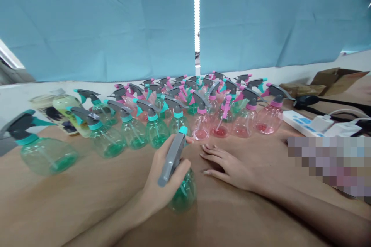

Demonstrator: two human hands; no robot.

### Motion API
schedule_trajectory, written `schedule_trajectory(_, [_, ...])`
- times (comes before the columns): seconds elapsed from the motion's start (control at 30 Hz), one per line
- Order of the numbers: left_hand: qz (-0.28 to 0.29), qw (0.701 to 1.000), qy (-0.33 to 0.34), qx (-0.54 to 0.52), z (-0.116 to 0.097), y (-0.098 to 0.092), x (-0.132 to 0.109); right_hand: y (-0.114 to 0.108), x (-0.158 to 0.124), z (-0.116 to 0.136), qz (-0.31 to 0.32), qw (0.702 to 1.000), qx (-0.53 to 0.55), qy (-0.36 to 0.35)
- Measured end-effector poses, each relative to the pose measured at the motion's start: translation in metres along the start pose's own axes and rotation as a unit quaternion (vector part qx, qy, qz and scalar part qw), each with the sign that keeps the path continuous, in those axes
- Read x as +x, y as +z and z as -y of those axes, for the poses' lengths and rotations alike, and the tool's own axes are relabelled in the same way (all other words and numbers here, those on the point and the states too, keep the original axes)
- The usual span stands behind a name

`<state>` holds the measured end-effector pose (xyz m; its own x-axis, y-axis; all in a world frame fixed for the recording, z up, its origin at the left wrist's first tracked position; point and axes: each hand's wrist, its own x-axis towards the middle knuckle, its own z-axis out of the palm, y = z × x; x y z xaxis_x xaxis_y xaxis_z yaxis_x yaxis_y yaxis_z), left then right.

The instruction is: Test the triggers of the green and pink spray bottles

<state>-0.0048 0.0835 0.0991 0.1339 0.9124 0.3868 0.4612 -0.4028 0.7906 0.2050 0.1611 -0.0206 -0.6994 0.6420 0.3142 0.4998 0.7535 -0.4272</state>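
My left hand (165, 170) is wrapped around the neck of a green spray bottle (184, 195) with a grey and turquoise trigger head, low in the middle of the view. To its right, my right hand (227, 166) lies palm down on the brown table (240, 216), fingers spread and holding nothing. Just beyond my hands stand pink spray bottles (200, 125) and green spray bottles (158, 131) in a crowded group. One green spray bottle (48, 156) stands apart at the far left.
A white power strip (301, 123) with plugs and cables lies at the right, near an open cardboard box (336, 81). Behind the left bottles are a pale green bottle (69, 110) and a cup (48, 108). Blue curtains (116, 23) hang behind the table.
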Motion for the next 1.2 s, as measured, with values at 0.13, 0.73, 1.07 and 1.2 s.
schedule_trajectory(0.13, [-0.012,1.0,0.014,0.002,0.0034,0.0023,-0.0002,0.0,-0.0003,0.0007,0.005,1.0,-0.007,0.008])
schedule_trajectory(0.73, [-0.022,0.999,-0.011,0.03,0.0061,0.0037,0.0002,0.0016,0.0001,-0.0026,0.006,1.0,-0.004,0.005])
schedule_trajectory(1.07, [0.004,1.0,-0.016,-0.017,0.0081,0.0003,0.0058,0.0015,-0.0011,-0.0024,0.001,1.0,0.0,0.006])
schedule_trajectory(1.2, [-0.005,0.999,-0.034,-0.01,0.0098,0.0022,0.0048,0.0029,-0.0011,-0.0041,-0.003,1.0,0.001,-0.003])
